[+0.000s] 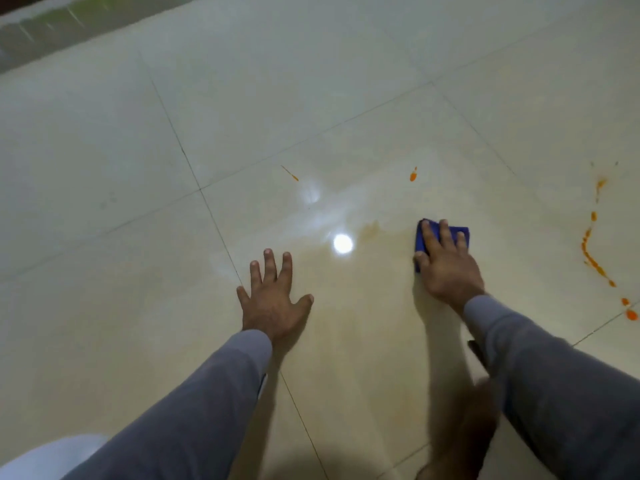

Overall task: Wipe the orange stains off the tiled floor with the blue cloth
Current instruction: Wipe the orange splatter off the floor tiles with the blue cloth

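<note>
Pressing under the right hand (pixel 446 265), the folded blue cloth (pixel 462 233) lies flat.

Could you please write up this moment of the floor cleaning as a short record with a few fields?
surface: glossy cream tiled floor
left hand: flat on the floor, fingers spread, holding nothing
right hand: pressing the blue cloth against the tile
stains left: orange trail at right; small orange spot and thin streak beyond the hands
smear: faint orange film left of the cloth
</note>
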